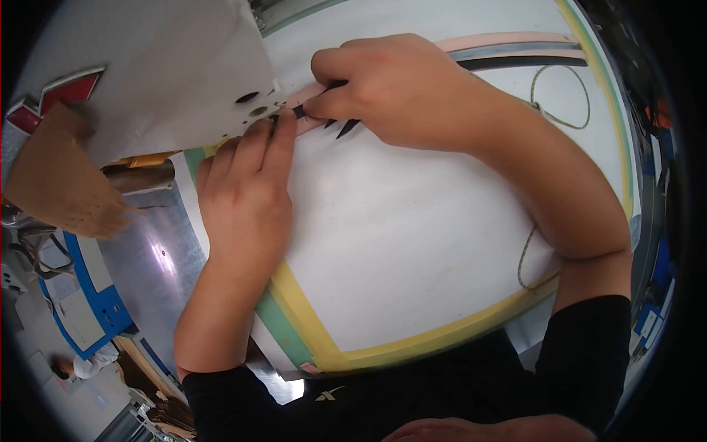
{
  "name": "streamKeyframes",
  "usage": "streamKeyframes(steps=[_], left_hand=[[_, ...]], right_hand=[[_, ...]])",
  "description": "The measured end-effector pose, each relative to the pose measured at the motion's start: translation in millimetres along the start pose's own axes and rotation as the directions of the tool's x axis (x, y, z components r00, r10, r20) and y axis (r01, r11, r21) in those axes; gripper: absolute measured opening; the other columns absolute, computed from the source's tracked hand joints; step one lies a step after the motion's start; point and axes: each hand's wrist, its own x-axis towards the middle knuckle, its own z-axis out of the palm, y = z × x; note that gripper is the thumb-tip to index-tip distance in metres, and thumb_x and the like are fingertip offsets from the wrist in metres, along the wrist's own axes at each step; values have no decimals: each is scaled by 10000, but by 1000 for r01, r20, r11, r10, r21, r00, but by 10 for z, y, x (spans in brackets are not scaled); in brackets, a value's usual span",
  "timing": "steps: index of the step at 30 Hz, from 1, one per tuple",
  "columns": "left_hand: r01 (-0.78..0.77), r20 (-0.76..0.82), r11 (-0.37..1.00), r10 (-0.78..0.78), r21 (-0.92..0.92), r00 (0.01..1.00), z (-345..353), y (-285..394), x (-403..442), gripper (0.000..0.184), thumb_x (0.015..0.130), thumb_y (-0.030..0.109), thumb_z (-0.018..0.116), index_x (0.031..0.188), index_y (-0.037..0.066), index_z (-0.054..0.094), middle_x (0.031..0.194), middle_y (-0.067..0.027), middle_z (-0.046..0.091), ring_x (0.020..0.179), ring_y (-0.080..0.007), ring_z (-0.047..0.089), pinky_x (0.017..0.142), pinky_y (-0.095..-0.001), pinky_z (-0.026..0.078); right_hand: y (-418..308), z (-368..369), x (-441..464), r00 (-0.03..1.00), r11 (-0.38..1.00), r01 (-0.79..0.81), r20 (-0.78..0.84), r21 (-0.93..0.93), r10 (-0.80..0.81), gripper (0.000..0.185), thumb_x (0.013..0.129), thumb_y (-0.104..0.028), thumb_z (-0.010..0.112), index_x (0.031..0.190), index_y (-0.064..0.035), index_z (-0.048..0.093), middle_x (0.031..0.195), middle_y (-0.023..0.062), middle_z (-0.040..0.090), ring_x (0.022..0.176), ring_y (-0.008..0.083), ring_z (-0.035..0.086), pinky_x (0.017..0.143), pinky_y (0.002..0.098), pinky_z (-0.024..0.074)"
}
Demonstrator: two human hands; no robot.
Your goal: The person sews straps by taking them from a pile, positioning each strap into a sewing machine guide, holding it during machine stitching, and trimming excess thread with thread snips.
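Note:
My left hand (250,177) reaches up beside the grey-white machine head (199,74). Its fingers are close together, with the index fingertip on a pink strip (305,127) that carries a small dark piece (299,111); the thumb is hidden. My right hand (390,92) is closed, its fingertips pinching at that dark piece from the right. Two black pointed ends (347,129) stick out below the right palm. They belong to a dark item mostly covered by the hand, whose kind I cannot make out.
A white work surface (405,250) is edged with yellow tape (309,306) and green tape. Pink, grey and black strips (526,50) lie at the upper right, near a looped cord (589,103). Brown paper (62,177) hangs at the left. A person (85,365) is farther off.

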Motion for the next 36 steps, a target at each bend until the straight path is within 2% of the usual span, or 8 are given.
streamKeyframes(steps=[2, 9, 14, 21, 27, 30, 36], left_hand=[[-17, 4, 999, 17, -36, 1000, 0, -21, 2, 520, 798, 14, 639, 1299, 118, 732, 1182, -59, 706, 971, -265, 685, 849, -402, 521], [-6, 33, 996, 9, -93, 999, -1, -36, 11, 523, 812, -7, 627, 1312, 111, 725, 1195, -100, 683, 1029, -318, 675, 925, -445, 517], [-12, 27, 989, 16, -145, 999, 5, -43, 20, 543, 798, -42, 621, 1316, 87, 719, 1188, -123, 682, 1031, -347, 670, 941, -450, 521], [-5, -6, 981, 4, -193, 1000, 7, -44, 31, 555, 797, -122, 580, 1295, 67, 738, 1158, -159, 719, 1013, -359, 690, 937, -421, 557], [-21, -33, 978, 15, -205, 999, 57, -62, 21, 528, 779, -68, 628, 1286, 40, 730, 1164, -134, 689, 1010, -354, 670, 938, -434, 552], [-15, -32, 981, 9, -192, 999, 78, -62, 7, 530, 782, -55, 637, 1290, 62, 733, 1171, -129, 683, 1015, -347, 670, 944, -439, 541], [9, 91, 992, 3, -124, 996, -2, -37, 32, 512, 829, 2, 622, 1314, 130, 727, 1217, -116, 662, 1056, -324, 667, 948, -471, 505]], right_hand=[[-12, -24, 13, 1000, 1000, -7, 25, -28, 8, 240, 846, -110, 667, 1030, -148, 815, 944, 20, 624, 900, 221, 659, 731, 370, 545], [-51, -86, 10, 1000, 998, -8, 26, -62, 10, 244, 871, -129, 653, 1048, -166, 817, 949, 9, 626, 928, 214, 657, 758, 365, 558], [-38, -133, 25, 998, 997, -9, 55, -76, 13, 234, 881, -114, 653, 1039, -177, 814, 936, 22, 634, 949, 228, 678, 772, 383, 576], [1, -70, -4, 1000, 998, 14, -10, -58, -14, 282, 829, -87, 677, 1045, -181, 832, 945, 8, 643, 907, 223, 663, 758, 365, 544], [2, -85, 3, 1000, 999, 8, 9, -45, -7, 234, 860, -126, 658, 1018, -179, 823, 910, 31, 635, 942, 242, 681, 756, 392, 562], [-5, -89, 5, 1000, 998, 6, 13, -60, -6, 232, 866, -137, 657, 1019, -182, 824, 910, 31, 636, 942, 244, 681, 761, 391, 562], [-93, -131, 7, 1000, 996, -12, 25, -93, 14, 177, 897, -173, 660, 973, -155, 819, 979, 19, 654, 996, 229, 667, 755, 381, 576]])
